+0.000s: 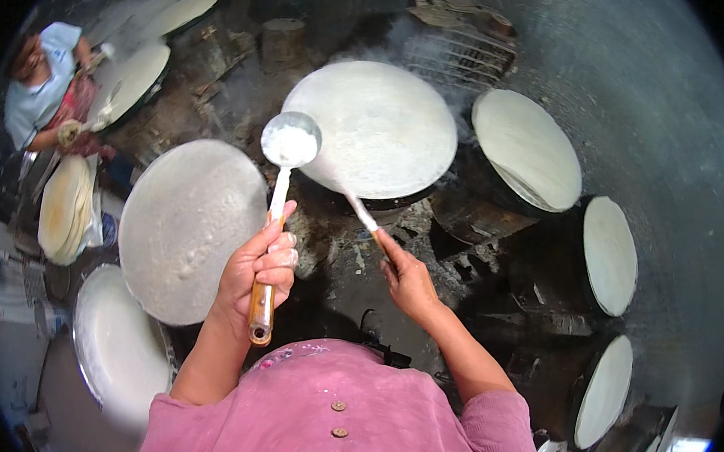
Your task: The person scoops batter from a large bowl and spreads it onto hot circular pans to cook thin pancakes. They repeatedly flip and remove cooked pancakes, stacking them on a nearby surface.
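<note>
My left hand (262,262) grips the wooden handle of a metal ladle (291,140), whose bowl holds white batter. My right hand (410,280) holds a wooden-handled spreader (361,209); its far end is blurred over the near left edge of a round griddle. A thin pale sheet of batter (377,124) covers that griddle, with steam about it. Left of my left hand lies another round griddle (194,224), greyish white with lumpy streaks. A large metal basin of white liquid batter (126,341) stands at the lower left.
Several more griddles with pale sheets (527,147) curve round on the right. At the far left a co-worker (57,89) tends a steaming griddle (132,83). Near that person is a stack of round flatbreads (66,210). A metal grate (457,57) stands at the back.
</note>
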The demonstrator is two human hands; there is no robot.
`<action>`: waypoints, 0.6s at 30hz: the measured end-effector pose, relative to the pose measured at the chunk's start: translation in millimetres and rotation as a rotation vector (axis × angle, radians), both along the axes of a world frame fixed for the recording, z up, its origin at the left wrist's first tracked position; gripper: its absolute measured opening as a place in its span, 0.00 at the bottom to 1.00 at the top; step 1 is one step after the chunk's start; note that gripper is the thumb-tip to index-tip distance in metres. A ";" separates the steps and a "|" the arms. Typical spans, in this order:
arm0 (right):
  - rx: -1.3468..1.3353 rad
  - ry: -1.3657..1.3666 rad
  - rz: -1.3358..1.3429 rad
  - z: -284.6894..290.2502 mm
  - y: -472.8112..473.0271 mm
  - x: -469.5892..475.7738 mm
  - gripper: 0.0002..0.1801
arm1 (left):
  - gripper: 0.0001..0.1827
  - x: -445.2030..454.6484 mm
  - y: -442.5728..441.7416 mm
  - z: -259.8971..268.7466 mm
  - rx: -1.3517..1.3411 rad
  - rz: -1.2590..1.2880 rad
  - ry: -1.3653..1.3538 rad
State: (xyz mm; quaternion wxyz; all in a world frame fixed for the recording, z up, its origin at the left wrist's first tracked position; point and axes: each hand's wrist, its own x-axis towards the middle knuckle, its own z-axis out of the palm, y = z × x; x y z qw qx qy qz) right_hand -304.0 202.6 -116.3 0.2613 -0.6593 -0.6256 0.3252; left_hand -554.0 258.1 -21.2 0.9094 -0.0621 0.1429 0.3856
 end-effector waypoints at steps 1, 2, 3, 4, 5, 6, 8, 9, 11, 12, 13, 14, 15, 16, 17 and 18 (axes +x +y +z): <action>0.074 0.046 -0.070 4.2 -1.5 0.4 0.30 | 0.16 2.2 -0.8 -1.7 0.016 -0.011 0.039; 0.149 0.091 -0.141 11.8 -1.5 -0.2 0.29 | 0.16 4.8 -1.1 -0.8 0.014 -0.025 0.078; 0.224 0.133 -0.213 20.1 -2.0 -1.7 0.29 | 0.16 7.7 -1.5 -0.1 0.011 -0.041 0.118; 0.356 0.131 -0.166 33.0 -1.9 -5.4 0.28 | 0.16 10.6 -0.7 0.1 0.011 -0.062 0.156; 0.362 0.159 -0.121 45.8 -2.7 -10.5 0.27 | 0.15 12.6 1.7 -7.6 0.023 -0.090 0.096; 0.312 0.227 -0.042 70.0 -2.8 -18.1 0.26 | 0.15 16.4 3.5 -7.3 -0.008 -0.102 0.124; 0.329 0.241 0.055 78.4 -3.3 -26.7 0.28 | 0.13 30.5 3.8 -4.8 -0.067 -0.102 0.212; 0.272 0.226 0.121 82.7 -3.0 -28.8 0.30 | 0.13 35.8 4.3 -9.5 -0.056 -0.112 0.163; 0.220 0.264 0.223 95.4 -4.7 -28.5 0.32 | 0.11 42.6 2.5 -23.8 0.011 -0.104 0.180; 0.261 0.310 0.257 91.2 -6.5 -25.2 0.32 | 0.10 49.6 2.6 -22.0 0.017 -0.117 0.184; 0.236 0.338 0.209 90.6 -5.6 -16.9 0.33 | 0.11 54.7 2.7 -21.7 0.022 -0.118 0.208; 0.211 0.366 0.165 91.2 -4.0 -3.1 0.33 | 0.13 61.9 3.5 -16.5 0.036 -0.151 0.237; 0.187 0.398 0.130 91.0 -1.4 12.1 0.33 | 0.14 69.4 2.6 -7.3 0.052 -0.175 0.271; 0.308 0.221 0.070 77.1 8.5 38.7 0.33 | 0.19 75.3 1.0 -2.6 0.046 -0.161 0.234; 0.432 0.048 0.006 55.1 24.9 74.8 0.32 | 0.19 80.3 0.5 2.0 0.032 -0.154 0.221; 0.549 -0.256 -0.099 46.8 43.7 113.3 0.31 | 0.20 85.3 0.7 6.3 0.019 -0.143 0.203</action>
